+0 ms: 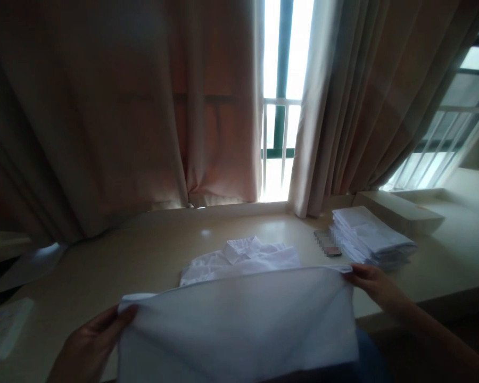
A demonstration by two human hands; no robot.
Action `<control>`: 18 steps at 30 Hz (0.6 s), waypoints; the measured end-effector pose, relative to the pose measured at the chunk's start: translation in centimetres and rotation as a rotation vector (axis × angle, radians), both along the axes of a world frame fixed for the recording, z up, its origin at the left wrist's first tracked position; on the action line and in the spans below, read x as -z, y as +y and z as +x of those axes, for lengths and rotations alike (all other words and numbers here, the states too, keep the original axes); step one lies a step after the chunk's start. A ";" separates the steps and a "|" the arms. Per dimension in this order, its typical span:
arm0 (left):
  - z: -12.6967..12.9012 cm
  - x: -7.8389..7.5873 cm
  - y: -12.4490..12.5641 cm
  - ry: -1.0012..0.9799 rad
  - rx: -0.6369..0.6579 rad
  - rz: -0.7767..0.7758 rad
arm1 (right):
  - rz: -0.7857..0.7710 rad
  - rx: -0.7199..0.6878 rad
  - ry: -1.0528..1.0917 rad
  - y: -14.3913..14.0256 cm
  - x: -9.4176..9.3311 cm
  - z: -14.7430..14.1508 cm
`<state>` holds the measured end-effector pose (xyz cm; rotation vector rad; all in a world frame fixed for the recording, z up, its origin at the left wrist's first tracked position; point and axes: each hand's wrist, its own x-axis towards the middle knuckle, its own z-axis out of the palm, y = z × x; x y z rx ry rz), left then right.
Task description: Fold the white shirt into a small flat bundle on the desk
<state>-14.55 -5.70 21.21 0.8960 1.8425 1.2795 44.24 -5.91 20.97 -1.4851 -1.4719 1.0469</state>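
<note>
The white cloth [235, 324] is nearest you, stretched between your two hands in front of the desk [104, 271]. Your left hand [91, 340] pinches its upper left corner, thumb on the near face; your right hand [373, 284] grips the upper right corner and sits a little farther from you. The top edge runs nearly straight between them, and the sheet hangs down toward you, with faint slanting creases.

Just beyond that edge, you have a rumpled white pile [243, 258] on the desk, its lower part hidden by the cloth. Past your right hand stands a stack [369, 234] of folded white fabric, with a small pixelated item [328, 244] just left of it. Behind the desk hang curtains [219, 106], parted at a bright window [279, 127].
</note>
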 end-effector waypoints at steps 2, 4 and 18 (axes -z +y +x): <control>0.0 0.6 3.1 -0.085 0.088 0.016 | 0.009 -0.007 -0.009 2.6 0.2 -0.4; -0.1 1.4 5.8 -0.136 0.135 0.054 | 0.010 -0.005 0.004 5.2 0.5 -0.9; 0.5 9.2 16.1 -0.151 0.178 -0.055 | -0.070 0.093 0.001 18.1 8.5 -3.6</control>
